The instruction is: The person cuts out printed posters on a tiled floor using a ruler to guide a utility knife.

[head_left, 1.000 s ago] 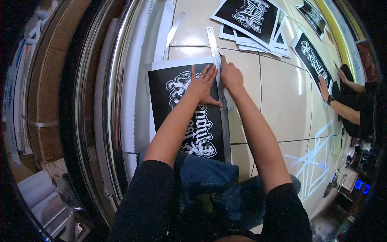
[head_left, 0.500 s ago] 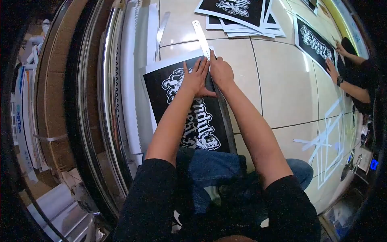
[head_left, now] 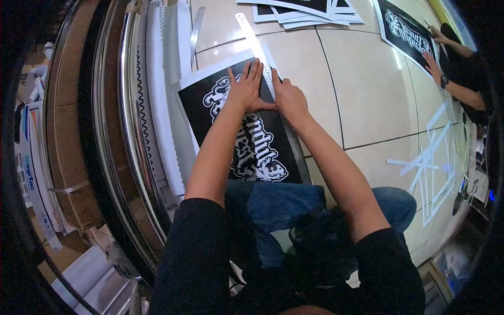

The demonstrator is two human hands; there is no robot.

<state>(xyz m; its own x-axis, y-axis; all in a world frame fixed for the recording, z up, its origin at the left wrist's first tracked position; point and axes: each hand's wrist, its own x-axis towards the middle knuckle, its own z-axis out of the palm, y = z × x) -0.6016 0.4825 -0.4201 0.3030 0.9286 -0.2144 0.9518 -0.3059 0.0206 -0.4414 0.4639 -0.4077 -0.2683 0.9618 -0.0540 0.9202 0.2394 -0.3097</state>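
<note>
A black sheet with white lettering and lion figures (head_left: 266,152) lies on the tiled floor in front of my knees. A metal ruler (head_left: 249,32) runs along its right side and sticks out past its far edge. My left hand (head_left: 247,90) presses flat on the sheet and the ruler, fingers spread and thumb pointing right. Beside it, my right hand (head_left: 290,101) rests at the ruler's right edge with its index finger pointing forward and the other fingers curled. Whatever it may hold is hidden beneath the fingers.
Several printed sheets (head_left: 315,20) lie stacked beyond the ruler. At the right, another person's hands (head_left: 433,68) touch a similar print (head_left: 404,39). White strips (head_left: 431,163) are scattered on the right floor. Metal rollers (head_left: 128,94) and cardboard (head_left: 68,131) stand at the left.
My right hand has moved slightly back along the ruler, toward my body, relative to the left hand. The whole view has shifted a little.
</note>
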